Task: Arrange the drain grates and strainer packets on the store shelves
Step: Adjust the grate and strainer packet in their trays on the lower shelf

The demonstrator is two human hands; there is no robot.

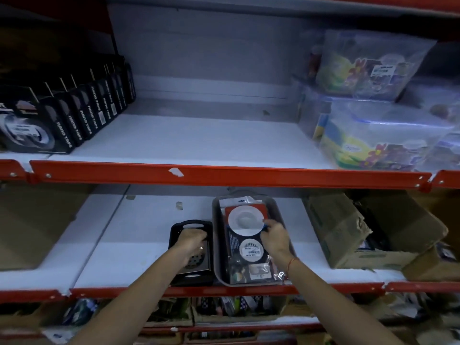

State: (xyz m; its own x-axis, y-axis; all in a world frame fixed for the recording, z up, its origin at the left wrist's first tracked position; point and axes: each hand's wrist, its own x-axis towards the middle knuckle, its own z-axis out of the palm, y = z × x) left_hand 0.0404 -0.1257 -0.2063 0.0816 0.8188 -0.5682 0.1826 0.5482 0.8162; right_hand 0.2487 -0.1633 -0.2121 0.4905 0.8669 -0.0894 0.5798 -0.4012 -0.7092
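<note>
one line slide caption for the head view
Left hand in the black basket of drain grates; right hand on strainer packets.

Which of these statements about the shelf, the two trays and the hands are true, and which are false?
1. The left hand is inside the black tray. True.
2. The drain grate lies in the grey tray. False: it lies in the black tray.
3. The right hand touches a strainer packet in the grey tray. True.
4. The two trays stand on the upper shelf. False: both stand on the middle shelf.
5. Black tape boxes stand on the upper shelf, left side. True.
</note>
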